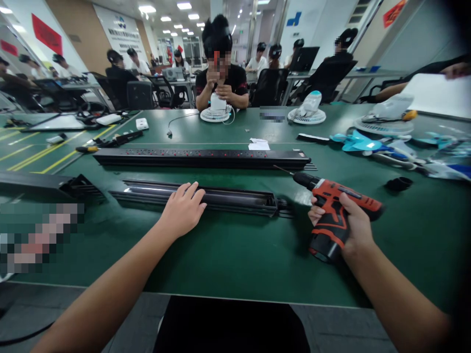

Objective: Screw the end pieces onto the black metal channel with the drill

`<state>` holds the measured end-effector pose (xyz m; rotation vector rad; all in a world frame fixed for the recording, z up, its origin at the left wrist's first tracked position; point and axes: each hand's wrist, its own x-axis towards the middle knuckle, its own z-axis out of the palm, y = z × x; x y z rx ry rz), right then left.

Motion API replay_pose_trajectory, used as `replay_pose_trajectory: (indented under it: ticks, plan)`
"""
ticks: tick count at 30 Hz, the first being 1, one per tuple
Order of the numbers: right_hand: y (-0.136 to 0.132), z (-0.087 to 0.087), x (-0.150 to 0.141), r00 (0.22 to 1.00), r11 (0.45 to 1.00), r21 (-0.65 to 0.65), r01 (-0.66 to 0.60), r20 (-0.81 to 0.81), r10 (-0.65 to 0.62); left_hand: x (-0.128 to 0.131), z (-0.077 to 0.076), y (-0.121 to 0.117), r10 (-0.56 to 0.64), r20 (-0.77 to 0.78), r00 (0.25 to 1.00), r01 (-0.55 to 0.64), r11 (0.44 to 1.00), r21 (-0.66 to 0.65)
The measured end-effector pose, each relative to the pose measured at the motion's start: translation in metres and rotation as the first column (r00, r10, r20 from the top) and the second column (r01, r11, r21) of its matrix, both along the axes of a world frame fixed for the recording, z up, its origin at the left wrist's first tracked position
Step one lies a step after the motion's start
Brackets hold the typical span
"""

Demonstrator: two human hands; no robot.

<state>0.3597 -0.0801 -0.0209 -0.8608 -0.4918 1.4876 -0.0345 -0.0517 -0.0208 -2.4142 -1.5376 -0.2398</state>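
In the head view, the left hand (184, 208) lies on the long black case (239, 200) with its fingers spread, not squeezing, and the right hand (358, 223) has its fingers wrapped around the red drill (333, 191). The case sits mid-table, nearer the front edge of the table (221, 264) than the back edge. Its long side runs left to right, roughly along the front edge, with its open side up. It seems best to press gently so the case can't slide, and keep fingers away from the drill's tip, which points left and a bit away

Orange drill (329, 189), black channel (235, 197) (open-topped)
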Motion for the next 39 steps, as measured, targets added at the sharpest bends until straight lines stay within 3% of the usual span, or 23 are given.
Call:
replay_pose_trajectory:
  ticks: [3,8,15,19,24,32,39]
  plan:
    - [-0.003,0.004,-0.001,1.000,1.000,-0.009,0.003,-0.005,-0.003,0.001,0.005,0.004,-0.003,0.004,1.000,0.003,1.000,-0.005]
    - [-0.006,0.014,-0.004,0.999,1.000,0.003,0.004,-0.054,-0.004,0.005,0.006,0.021,-0.146,0.023,0.989,0.148,0.985,-0.090]
    - [0.004,0.021,-0.005,0.984,0.995,-0.082,0.058,-0.166,-0.071,0.006,0.007,0.034,-0.109,0.152,0.982,0.137,0.973,-0.186]
    - [0.014,0.022,-0.006,0.973,0.991,-0.111,0.076,-0.209,-0.098,0.004,0.005,0.035,-0.174,0.225,0.959,0.205,0.971,-0.123]
    - [0.020,0.016,-0.004,0.958,0.997,-0.038,0.072,-0.275,-0.079,0.004,-0.001,0.033,-0.270,0.246,0.931,0.280,0.960,-0.003]
    - [0.017,0.008,0.007,0.950,0.999,0.010,0.047,-0.309,-0.041,0.009,0.011,0.016,-0.261,0.210,0.942,0.266,0.964,0.004]
    - [0.014,0.006,0.010,0.945,0.999,0.006,0.050,-0.325,-0.046,0.011,0.006,0.007,-0.316,0.169,0.934,0.311,0.949,0.057]
